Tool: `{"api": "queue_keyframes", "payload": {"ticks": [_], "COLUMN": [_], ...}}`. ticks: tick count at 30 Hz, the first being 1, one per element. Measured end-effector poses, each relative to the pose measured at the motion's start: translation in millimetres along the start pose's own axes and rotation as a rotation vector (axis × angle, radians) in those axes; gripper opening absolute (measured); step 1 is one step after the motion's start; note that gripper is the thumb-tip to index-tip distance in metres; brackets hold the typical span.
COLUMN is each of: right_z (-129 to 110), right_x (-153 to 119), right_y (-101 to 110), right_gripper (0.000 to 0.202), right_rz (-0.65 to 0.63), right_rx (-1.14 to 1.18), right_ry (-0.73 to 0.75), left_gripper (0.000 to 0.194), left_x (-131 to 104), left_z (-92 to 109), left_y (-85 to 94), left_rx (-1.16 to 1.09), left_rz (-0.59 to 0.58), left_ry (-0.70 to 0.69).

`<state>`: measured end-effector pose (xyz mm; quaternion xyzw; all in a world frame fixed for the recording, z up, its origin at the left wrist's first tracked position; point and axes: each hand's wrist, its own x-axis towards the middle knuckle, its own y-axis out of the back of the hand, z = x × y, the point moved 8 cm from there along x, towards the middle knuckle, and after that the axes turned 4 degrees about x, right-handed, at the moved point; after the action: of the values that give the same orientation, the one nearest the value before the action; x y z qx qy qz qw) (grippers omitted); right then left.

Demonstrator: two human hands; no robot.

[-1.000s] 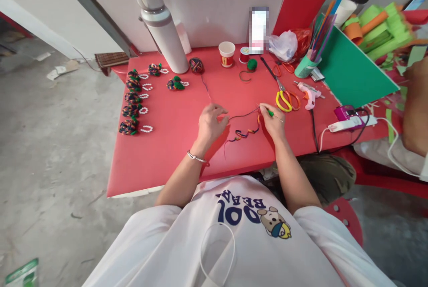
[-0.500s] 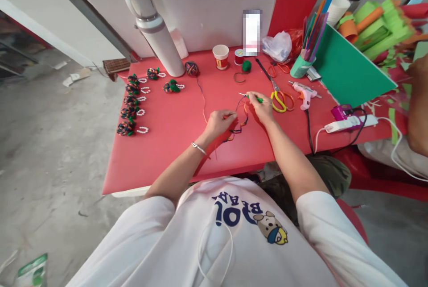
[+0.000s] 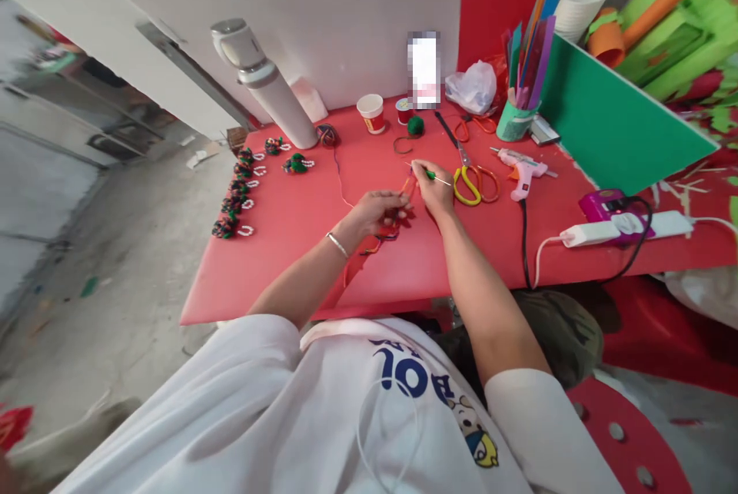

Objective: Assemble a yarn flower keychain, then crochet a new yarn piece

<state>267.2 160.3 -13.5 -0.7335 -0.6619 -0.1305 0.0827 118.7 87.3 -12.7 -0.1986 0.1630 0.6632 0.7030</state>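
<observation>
My right hand is closed round a crochet hook with a green grip, its thin metal tip pointing left. Close beside it, my left hand pinches multicoloured yarn, which stretches up to the hook tip. A crocheted strand of the same yarn hangs below the left fingers. From there a single thread runs up to a dark multicoloured yarn ball. A small green yarn ball lies beyond the hands.
Several yarn pieces with white bead loops line the table's left side. A thermos, a paper cup and a phone stand behind. Scissors, a pink glue gun and a power strip lie right.
My right hand has moved in toward the left hand with the crochet hook, and the hook tip is lower over the yarn. The whole view has shifted and tilted slightly.
</observation>
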Motion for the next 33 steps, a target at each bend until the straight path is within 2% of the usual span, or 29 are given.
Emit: {"api": "queue_keyframes", "payload": {"ticks": [6, 9, 12, 14, 17, 20, 23, 27, 30, 33], "right_z": [0.1, -2.9, -7.6, -11.3, -21.5, -41.1, -52.8, -52.2, -47.3, -46.1], "right_x": [15.0, 11.4, 1.6, -4.4, -7.5, -9.5, -18.6, -38.5, -48.0, -50.4], "right_y": [-12.0, -23.5, -33.2, -33.8, -26.8, -22.8, -38.5, -68.4, -80.1, -82.6], "right_gripper": [0.031, 0.024, 0.035, 0.046, 0.051, 0.046, 0.051, 0.061, 0.052, 0.03], "right_rz": [-0.105, -0.229, -0.377, -0.431, -0.416, -0.37, -0.493, -0.694, -0.755, -0.755], "right_rx": [-0.139, -0.316, -0.47, -0.518, -0.506, -0.414, -0.266, -0.189, -0.171, -0.165], "right_ry": [0.062, 0.107, 0.211, 0.276, 0.322, 0.372, 0.351, 0.305, 0.274, 0.283], "left_gripper": [0.034, 0.04, 0.034, 0.029, 0.026, 0.027, 0.027, 0.031, 0.036, 0.037], "left_x": [-48.0, -60.4, -59.6, -55.2, -49.9, -47.8, -48.0, -49.0, -49.2, -48.3], "left_z": [-8.7, -13.5, -19.6, -23.8, -26.5, -26.5, -26.5, -25.1, -21.8, -20.0], "left_y": [43.6, 58.0, 60.8, 61.2, 64.9, 67.6, 69.9, 73.0, 73.1, 73.2], "left_rx": [0.144, 0.159, 0.148, 0.153, 0.139, 0.104, 0.068, 0.019, -0.015, -0.035], "left_rz": [0.03, 0.091, 0.133, 0.17, 0.238, 0.242, 0.231, 0.24, 0.222, 0.191], "left_ry": [-0.038, -0.045, -0.036, -0.013, -0.001, -0.014, -0.028, -0.057, -0.089, -0.093]}}
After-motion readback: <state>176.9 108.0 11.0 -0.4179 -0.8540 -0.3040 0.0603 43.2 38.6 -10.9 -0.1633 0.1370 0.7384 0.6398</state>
